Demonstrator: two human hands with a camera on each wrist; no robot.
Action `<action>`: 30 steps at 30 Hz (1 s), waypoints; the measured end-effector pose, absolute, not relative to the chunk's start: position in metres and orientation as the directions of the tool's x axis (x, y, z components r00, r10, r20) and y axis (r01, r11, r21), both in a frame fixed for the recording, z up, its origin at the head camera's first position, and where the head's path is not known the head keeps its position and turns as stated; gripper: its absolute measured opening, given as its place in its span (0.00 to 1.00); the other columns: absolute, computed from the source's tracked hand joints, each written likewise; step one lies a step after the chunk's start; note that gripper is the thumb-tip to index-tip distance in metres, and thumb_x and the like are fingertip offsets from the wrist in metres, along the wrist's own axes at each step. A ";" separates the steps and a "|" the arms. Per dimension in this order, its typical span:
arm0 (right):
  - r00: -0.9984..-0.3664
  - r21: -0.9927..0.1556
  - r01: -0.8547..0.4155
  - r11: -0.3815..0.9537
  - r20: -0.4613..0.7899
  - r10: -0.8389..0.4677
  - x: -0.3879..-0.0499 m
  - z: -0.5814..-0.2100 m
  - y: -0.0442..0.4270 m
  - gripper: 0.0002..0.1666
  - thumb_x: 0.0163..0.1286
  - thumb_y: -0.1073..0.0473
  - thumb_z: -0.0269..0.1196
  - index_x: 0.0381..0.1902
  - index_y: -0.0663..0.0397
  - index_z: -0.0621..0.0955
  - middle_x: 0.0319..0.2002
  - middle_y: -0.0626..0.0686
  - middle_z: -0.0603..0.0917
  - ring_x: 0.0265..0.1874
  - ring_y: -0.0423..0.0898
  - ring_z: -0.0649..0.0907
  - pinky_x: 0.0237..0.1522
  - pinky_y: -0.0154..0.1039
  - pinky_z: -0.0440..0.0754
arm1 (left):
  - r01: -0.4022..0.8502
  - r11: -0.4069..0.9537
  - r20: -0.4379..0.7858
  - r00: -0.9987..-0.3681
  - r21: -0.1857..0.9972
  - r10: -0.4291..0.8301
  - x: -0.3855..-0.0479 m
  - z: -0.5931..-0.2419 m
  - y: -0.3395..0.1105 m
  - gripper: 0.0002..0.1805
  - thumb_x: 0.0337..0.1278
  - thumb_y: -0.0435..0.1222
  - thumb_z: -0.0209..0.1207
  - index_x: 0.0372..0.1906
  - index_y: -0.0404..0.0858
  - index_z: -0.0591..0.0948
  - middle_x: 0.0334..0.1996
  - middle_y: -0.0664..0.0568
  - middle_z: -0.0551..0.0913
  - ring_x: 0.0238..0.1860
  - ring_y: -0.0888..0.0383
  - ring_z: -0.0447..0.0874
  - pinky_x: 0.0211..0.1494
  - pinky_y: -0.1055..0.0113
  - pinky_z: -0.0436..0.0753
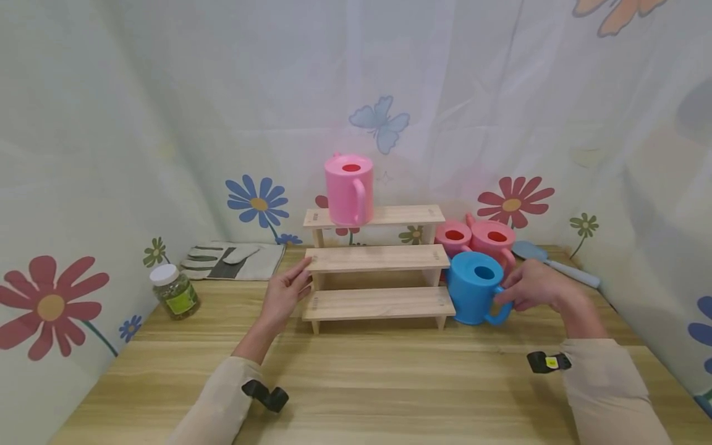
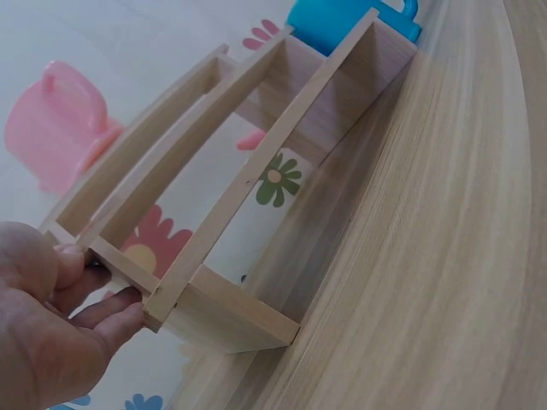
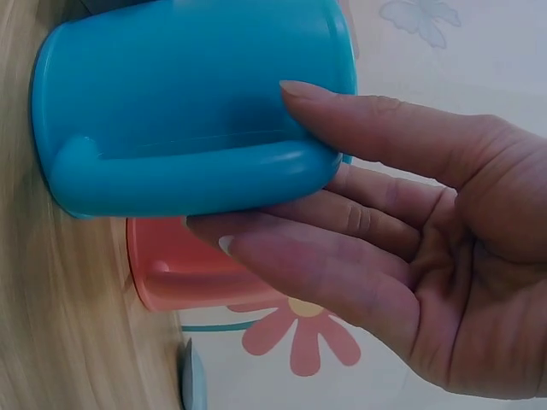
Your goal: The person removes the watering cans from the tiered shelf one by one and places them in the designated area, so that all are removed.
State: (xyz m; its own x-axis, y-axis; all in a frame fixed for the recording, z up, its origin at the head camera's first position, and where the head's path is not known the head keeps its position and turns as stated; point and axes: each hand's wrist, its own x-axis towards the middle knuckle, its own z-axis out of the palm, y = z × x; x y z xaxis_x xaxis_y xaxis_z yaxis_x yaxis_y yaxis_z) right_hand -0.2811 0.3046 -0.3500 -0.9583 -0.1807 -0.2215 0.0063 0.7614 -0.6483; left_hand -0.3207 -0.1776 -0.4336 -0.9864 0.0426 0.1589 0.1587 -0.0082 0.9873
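Wooden rack point(image 1: 378, 258): three stepped boards, standing on the bench point(image 1: 384, 383); we take it as clock centre in the head view, 12 toward the flowered backdrop cloth point(image 1: 434, 80).
Blue watering can point(image 1: 470, 290): at 3 o'clock, upright, just beside the rack's right end; its handle faces 4 o'clock and we note a round opening on top.
Right hand point(image 1: 534, 285): at 3 o'clock, beyond the can; we see its fingers pinching the upper part of the blue handle, thumb on one side, the others on the opposite side.
Left hand point(image 1: 285, 296): at 9 o'clock; we see thumb and fingers gripping the rack's left end, by the middle board.
Pink watering can point(image 1: 340, 198): upright on the top board, at 11 o'clock, handle toward 5.
Pair of pink cans point(image 1: 479, 240): at 2 o'clock, behind the blue one, which partly hides them from us.
Trowel point(image 1: 562, 267): lying at 3 o'clock, farther out than the right hand.
Work gloves point(image 1: 230, 259): lying at 10 o'clock, near the cloth.
Lidded jar point(image 1: 180, 300): standing at 9 o'clock, green label facing us.
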 end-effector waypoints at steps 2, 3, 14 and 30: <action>-0.958 -0.649 0.005 0.760 -0.221 -0.183 -0.281 -0.350 0.304 0.18 0.61 0.56 0.75 0.41 0.66 0.87 0.35 0.55 0.88 0.36 0.54 0.87 0.42 0.52 0.89 | 0.157 -0.008 0.157 -0.987 0.988 0.043 -0.320 -0.434 -0.178 0.24 0.78 0.33 0.48 0.73 0.37 0.69 0.73 0.42 0.64 0.68 0.43 0.68 0.65 0.55 0.75; -0.958 -0.648 0.004 0.761 -0.222 -0.184 -0.280 -0.349 0.303 0.18 0.61 0.56 0.75 0.41 0.66 0.86 0.35 0.55 0.88 0.35 0.53 0.87 0.42 0.52 0.88 | 0.155 -0.010 0.155 -0.987 0.988 0.044 -0.320 -0.434 -0.178 0.24 0.78 0.32 0.48 0.73 0.37 0.69 0.73 0.42 0.64 0.68 0.43 0.68 0.65 0.55 0.75; -0.982 -0.554 -0.069 0.829 -0.110 -0.156 -0.264 -0.322 0.300 0.29 0.59 0.48 0.75 0.49 0.66 0.86 0.34 0.52 0.86 0.36 0.52 0.82 0.35 0.46 0.88 | 0.151 -0.016 0.152 -0.987 0.988 0.045 -0.320 -0.434 -0.179 0.24 0.78 0.33 0.48 0.73 0.39 0.69 0.74 0.43 0.63 0.69 0.44 0.68 0.65 0.55 0.75; -0.954 -0.780 -0.216 0.587 0.296 0.042 -0.266 -0.331 0.258 0.39 0.66 0.37 0.67 0.65 0.56 0.78 0.60 0.60 0.81 0.58 0.62 0.78 0.48 0.47 0.86 | 0.142 -0.018 0.142 -0.988 0.990 0.052 -0.320 -0.433 -0.179 0.24 0.78 0.33 0.48 0.74 0.38 0.68 0.73 0.42 0.63 0.69 0.44 0.67 0.66 0.55 0.74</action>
State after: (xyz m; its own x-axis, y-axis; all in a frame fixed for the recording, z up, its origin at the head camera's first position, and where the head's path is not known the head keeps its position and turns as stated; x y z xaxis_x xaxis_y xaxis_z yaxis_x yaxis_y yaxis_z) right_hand -0.2661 0.2584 -0.3306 -0.9543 0.0420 0.2960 -0.2162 0.5869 -0.7803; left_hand -0.3204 -0.1791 -0.4325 -0.9884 0.0524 0.1425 0.1417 -0.0179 0.9897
